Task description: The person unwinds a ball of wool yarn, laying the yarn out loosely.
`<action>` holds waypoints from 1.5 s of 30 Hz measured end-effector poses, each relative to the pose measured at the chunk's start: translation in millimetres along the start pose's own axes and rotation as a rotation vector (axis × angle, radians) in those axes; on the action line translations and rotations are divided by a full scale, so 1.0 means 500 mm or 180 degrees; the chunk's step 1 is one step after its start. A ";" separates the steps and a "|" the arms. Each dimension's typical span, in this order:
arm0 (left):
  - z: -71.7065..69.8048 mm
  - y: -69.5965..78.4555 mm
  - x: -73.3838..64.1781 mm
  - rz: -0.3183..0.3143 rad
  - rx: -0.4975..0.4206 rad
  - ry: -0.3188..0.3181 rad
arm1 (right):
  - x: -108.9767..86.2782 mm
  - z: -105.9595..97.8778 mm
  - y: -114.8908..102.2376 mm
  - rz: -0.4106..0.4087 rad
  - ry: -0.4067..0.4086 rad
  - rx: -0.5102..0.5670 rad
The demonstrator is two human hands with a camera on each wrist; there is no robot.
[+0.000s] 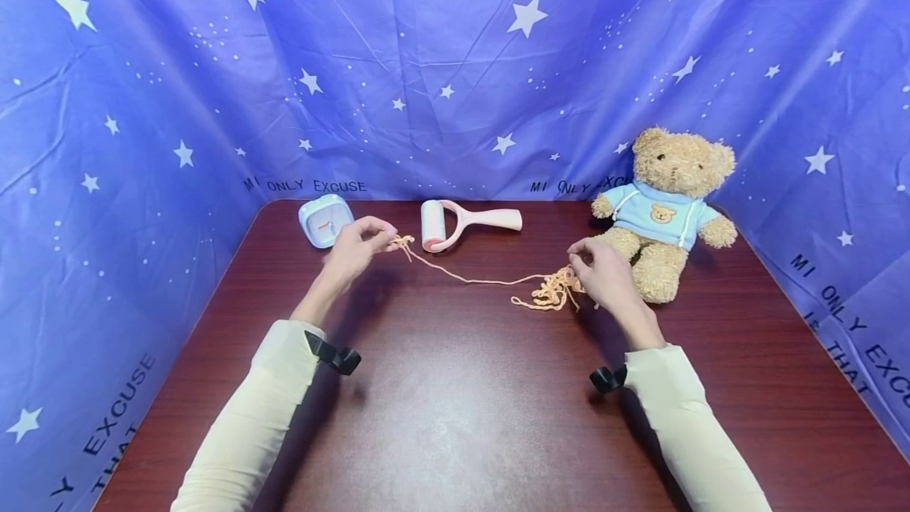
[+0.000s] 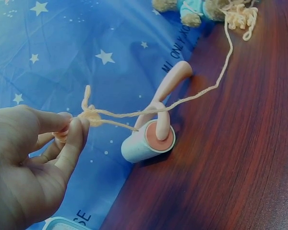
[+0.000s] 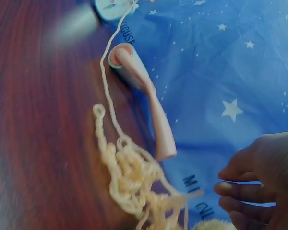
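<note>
My left hand [image 1: 359,247] pinches a small knotted bunch of peach yarn [image 2: 90,116] between thumb and fingertips, raised above the table. From there one strand sags across to a tangled heap of the same yarn [image 1: 558,288] on the right. Some of the bunch is hidden behind my left fingers. Beside the heap is my right hand [image 3: 259,184], its fingers loosely bent, holding nothing. The right wrist view shows a gap between those fingertips and the yarn, with a small yarn loop sticking out of the heap.
A lint roller [image 1: 465,225] with a pink handle lies at the table's back edge, behind the strand. Near my left hand stands a light-blue clock [image 1: 325,220]. A teddy bear [image 1: 657,216] in a blue top sits just behind my right hand. Starry blue curtains enclose the table [image 1: 441,401].
</note>
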State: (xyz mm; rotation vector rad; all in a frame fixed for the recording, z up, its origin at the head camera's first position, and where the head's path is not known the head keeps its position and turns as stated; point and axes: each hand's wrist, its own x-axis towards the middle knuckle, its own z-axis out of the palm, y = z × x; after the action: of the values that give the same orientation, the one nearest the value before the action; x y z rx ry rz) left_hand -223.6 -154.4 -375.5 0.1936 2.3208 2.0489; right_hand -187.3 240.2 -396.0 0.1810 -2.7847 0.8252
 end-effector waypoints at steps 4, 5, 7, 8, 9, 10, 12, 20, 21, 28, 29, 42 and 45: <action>0.000 0.002 -0.001 -0.0017 -0.0026 -0.0010 | 0.011 0.010 -0.029 -0.0111 0.0117 0.0179; 0.000 0.002 -0.001 -0.0018 -0.0023 -0.0013 | 0.014 0.017 -0.037 -0.0151 0.0122 0.0242; 0.000 0.002 0.000 -0.0023 -0.0005 -0.0010 | 0.018 0.034 -0.052 -0.0232 0.0107 0.0351; 0.000 0.001 0.000 -0.0021 0.0003 -0.0007 | 0.020 0.044 -0.060 -0.0263 0.0080 0.0399; 0.000 0.001 0.000 -0.0021 -0.0003 -0.0008 | 0.022 0.055 -0.069 -0.0286 0.0043 0.0445; 0.000 0.000 0.000 -0.0013 -0.0001 -0.0014 | 0.024 0.066 -0.078 -0.0322 0.0019 0.0456; 0.000 0.000 0.000 -0.0011 -0.0016 -0.0018 | 0.027 0.091 -0.099 -0.0411 -0.0060 0.0524; 0.006 -0.004 -0.002 0.0026 -0.0041 -0.0010 | 0.036 0.190 -0.180 -0.0670 -0.0511 0.0677; 0.007 -0.005 -0.002 0.0022 -0.0064 -0.0018 | 0.035 0.202 -0.188 -0.0713 -0.0573 0.0652; 0.010 -0.007 -0.003 0.0024 -0.0119 -0.0023 | 0.020 0.255 -0.231 -0.1037 -0.0857 0.0753; 0.010 -0.007 -0.003 0.0027 -0.0130 -0.0023 | 0.019 0.259 -0.237 -0.1042 -0.0859 0.0843; 0.011 -0.004 -0.003 0.0032 -0.0094 -0.0018 | 0.013 0.210 -0.242 -0.0832 -0.0469 0.1425; 0.007 -0.005 -0.003 0.0016 -0.0044 0.0008 | 0.018 0.181 -0.230 -0.0667 -0.0263 0.1638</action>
State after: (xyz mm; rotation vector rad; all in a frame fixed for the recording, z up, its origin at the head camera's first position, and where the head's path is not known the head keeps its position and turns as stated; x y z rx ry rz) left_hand -221.9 -151.5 -378.5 0.1967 2.3095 2.0680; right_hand -191.6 94.2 -407.6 0.5917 -2.5043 1.4832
